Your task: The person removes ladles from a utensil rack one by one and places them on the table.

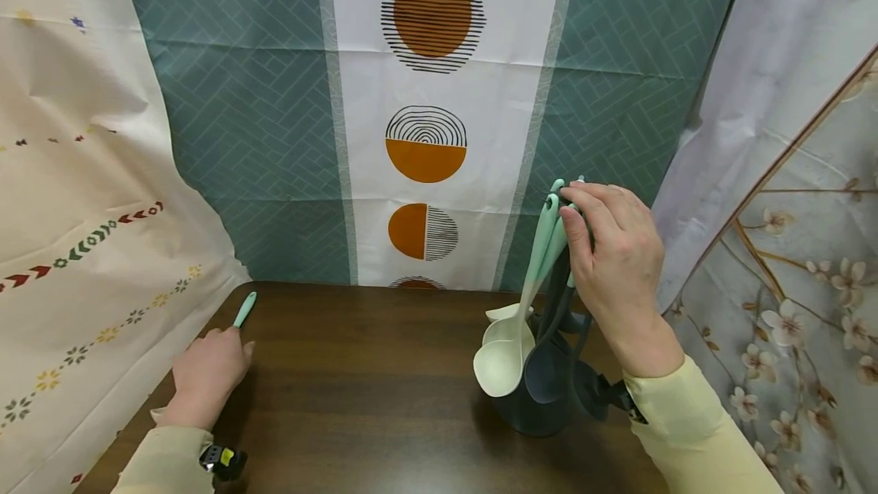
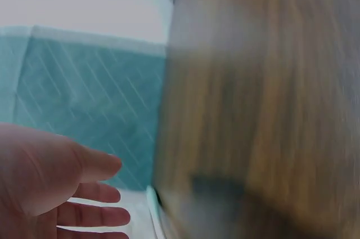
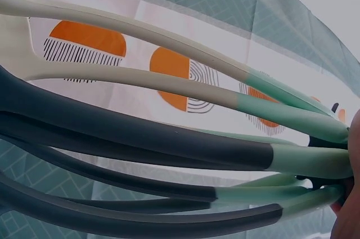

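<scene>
At the table's left edge, my left hand point(image 1: 211, 368) is over a utensil with a mint-green handle point(image 1: 245, 309). The left wrist view has the thumb and fingers point(image 2: 95, 216) extended, with the handle point(image 2: 154, 211) a little apart from them. My right hand point(image 1: 617, 250) bends its fingers and thumb around the mint-green handle ends at the top of a utensil stand point(image 1: 531, 414). Cream ladle-like utensils point(image 1: 499, 366) and dark ones point(image 1: 546, 372) hang there close together. In the right wrist view, the hand point(image 3: 347, 185) covers the handle tips, hiding its exact grip.
A dark wooden table point(image 1: 357, 395) stretches between the hands. Behind it hangs a green and white patterned cloth point(image 1: 274, 174). A cream cloth point(image 1: 75, 212) borders the left side, and a floral curtain point(image 1: 802, 341) stands close to the right arm.
</scene>
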`<move>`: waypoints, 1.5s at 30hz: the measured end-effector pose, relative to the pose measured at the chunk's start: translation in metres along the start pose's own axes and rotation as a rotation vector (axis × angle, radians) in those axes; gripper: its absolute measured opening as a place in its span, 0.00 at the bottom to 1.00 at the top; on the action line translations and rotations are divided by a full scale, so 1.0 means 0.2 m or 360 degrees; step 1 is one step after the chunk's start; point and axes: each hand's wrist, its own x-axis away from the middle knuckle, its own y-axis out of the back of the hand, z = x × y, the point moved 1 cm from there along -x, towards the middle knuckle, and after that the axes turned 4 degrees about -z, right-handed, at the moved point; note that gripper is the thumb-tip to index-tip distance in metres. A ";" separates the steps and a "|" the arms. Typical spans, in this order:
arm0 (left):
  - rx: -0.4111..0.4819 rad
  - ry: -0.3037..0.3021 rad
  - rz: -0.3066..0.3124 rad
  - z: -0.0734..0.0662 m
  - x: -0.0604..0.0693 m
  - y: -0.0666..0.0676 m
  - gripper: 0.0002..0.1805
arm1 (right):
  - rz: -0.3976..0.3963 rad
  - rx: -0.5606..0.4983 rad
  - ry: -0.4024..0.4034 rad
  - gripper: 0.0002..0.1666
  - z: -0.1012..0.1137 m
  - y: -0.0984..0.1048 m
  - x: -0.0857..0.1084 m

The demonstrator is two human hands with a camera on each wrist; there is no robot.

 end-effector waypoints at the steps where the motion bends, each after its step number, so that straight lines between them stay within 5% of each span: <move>1: 0.0008 -0.0011 -0.0026 -0.03 0.00 0.00 0.19 | 0.0005 -0.0002 0.0001 0.27 0.00 0.00 0.00; 9: 0.0050 -0.0118 -0.0145 -0.22 0.03 0.01 0.26 | 0.0018 0.0000 0.0001 0.24 0.01 0.00 0.00; 16: 0.0049 -0.0282 -0.0388 -0.35 0.07 0.02 0.27 | 0.0012 0.0014 -0.0001 0.24 0.00 0.00 0.00; 20: 0.0059 -0.0341 -0.0445 -0.42 0.08 0.03 0.28 | 0.0004 0.0012 0.0007 0.23 0.00 0.01 0.00; 45: 0.0318 -0.0487 -0.0460 -0.81 0.15 0.12 0.28 | 0.0031 0.0042 0.0009 0.26 0.00 0.01 0.00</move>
